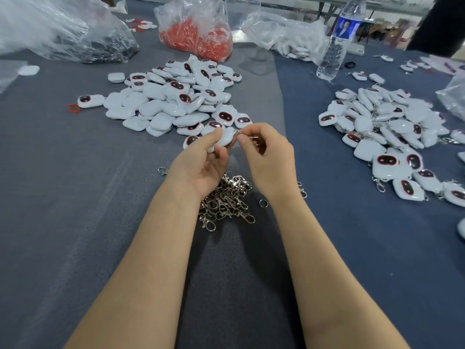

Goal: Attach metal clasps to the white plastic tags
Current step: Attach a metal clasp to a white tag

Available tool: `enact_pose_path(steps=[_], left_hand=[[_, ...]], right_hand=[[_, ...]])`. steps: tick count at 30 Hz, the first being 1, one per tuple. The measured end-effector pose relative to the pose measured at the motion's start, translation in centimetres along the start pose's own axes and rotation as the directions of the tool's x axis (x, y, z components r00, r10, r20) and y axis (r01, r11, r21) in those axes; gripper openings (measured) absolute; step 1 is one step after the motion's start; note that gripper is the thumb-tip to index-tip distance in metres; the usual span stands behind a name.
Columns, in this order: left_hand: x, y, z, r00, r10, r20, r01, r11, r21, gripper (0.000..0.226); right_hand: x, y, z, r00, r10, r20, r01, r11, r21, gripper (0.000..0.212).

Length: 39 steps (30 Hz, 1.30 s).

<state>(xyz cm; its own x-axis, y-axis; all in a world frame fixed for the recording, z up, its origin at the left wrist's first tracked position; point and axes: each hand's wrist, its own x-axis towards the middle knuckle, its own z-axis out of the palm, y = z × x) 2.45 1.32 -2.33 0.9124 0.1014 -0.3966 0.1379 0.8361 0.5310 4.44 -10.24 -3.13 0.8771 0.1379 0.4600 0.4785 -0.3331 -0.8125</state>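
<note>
Spanning the whole view: wide desk (pixel 75 197) under grey-blue felt cloth. At the far edge, clear plastic bag of red parts (pixel 198 39). Right of it, clear ribbed water bottle with blue label (pixel 337 44).

Left of centre, large heap of white rounded-square plastic tags (pixel 171 102), many with dark red-rimmed oval faces, no metal seen on them. On the right, second heap of the same tags (pixel 377 127), silver clasps already hanging from several.

Close in, between the forearms, tangled pile of silver metal clasps with split rings (pixel 226 200).

Raised beyond that pile, left hand (pixel 201 167), fingers curled round one white tag (pixel 225 139), just in front of the bare heap. Just beside it, right hand (pixel 269 162), thumb and forefinger pinching a single silver clasp (pixel 255 141) at the tag's corner. Touching or a hair apart: cannot tell. Eyelet hidden.

Judged step: threading ring through tag corner. To do well:
- hold tag steady, corner turned toward the right hand
- part split ring with a thumbnail, feed the corner loop in
- rotate ring round until fully seated
- beware ring snapping shut early, or glossy plastic slipping
</note>
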Motion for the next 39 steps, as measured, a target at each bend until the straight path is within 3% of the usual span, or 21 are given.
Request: enact_pose_path(steps=[3, 6, 11, 16, 20, 24, 27, 31, 34, 36, 39], left_hand=[[-0.1, 0.0, -0.1, 1.000, -0.017, -0.006, 0.017, 1.000, 0.006, 0.010], [0.0, -0.1, 0.0, 0.994, 0.072, -0.078, -0.068, 0.996, 0.051, 0.011], [0.2, -0.4, 0.2, 0.940, 0.337, -0.057, -0.293, 0.879, 0.376, 0.011], [0.1, -0.9, 0.2, 0.842, 0.537, 0.055, -0.443, 0.628, 0.640, 0.010], [-0.4, -1.6, 0.7, 0.847, 0.478, 0.231, -0.466, 0.461, 0.755, 0.016], [0.0, -3.2, 1.8, 0.862, 0.462, 0.210, -0.420, 0.418, 0.805, 0.022], [0.7, -5.6, 4.4, 0.891, 0.392, 0.230, -0.393, 0.410, 0.823, 0.030], [1.6, -10.1, 9.5, 0.935, 0.238, 0.263, -0.348, 0.466, 0.814, 0.031], [1.7, -13.8, 12.4, 0.940, 0.114, 0.323, -0.339, 0.447, 0.828, 0.009], [1.6, -15.9, 13.6, 0.938, 0.054, 0.341, -0.331, 0.421, 0.844, 0.030], [1.7, -18.2, 14.4, 0.932, -0.001, 0.361, -0.335, 0.374, 0.865, 0.040]], right_hand=[[-0.1, 0.0, 0.0, 0.996, -0.089, -0.013, 0.087, 0.992, -0.093, 0.012], [0.0, 0.1, 0.0, 0.993, -0.120, 0.018, 0.121, 0.977, -0.176, 0.008], [0.0, 0.1, -0.1, 0.995, -0.088, 0.049, 0.097, 0.973, -0.211, 0.008], [0.4, 0.4, -0.2, 0.986, 0.143, 0.086, -0.127, 0.977, -0.172, 0.023], [1.0, 0.1, -1.4, 0.943, 0.236, 0.234, -0.223, 0.971, -0.082, 0.026], [1.0, 0.5, -4.7, 0.895, 0.345, 0.281, -0.331, 0.939, -0.099, 0.010], [0.5, 1.3, -7.8, 0.894, 0.416, 0.169, -0.420, 0.908, -0.013, 0.012], [0.0, 3.6, -12.3, 0.846, 0.519, -0.118, -0.515, 0.855, 0.066, 0.020], [-0.3, 5.6, -15.1, 0.773, 0.557, -0.304, -0.578, 0.816, 0.025, 0.025], [-0.6, 6.5, -16.5, 0.735, 0.556, -0.387, -0.620, 0.783, -0.053, 0.025], [-1.2, 7.3, -17.5, 0.732, 0.519, -0.441, -0.654, 0.718, -0.239, 0.023]])
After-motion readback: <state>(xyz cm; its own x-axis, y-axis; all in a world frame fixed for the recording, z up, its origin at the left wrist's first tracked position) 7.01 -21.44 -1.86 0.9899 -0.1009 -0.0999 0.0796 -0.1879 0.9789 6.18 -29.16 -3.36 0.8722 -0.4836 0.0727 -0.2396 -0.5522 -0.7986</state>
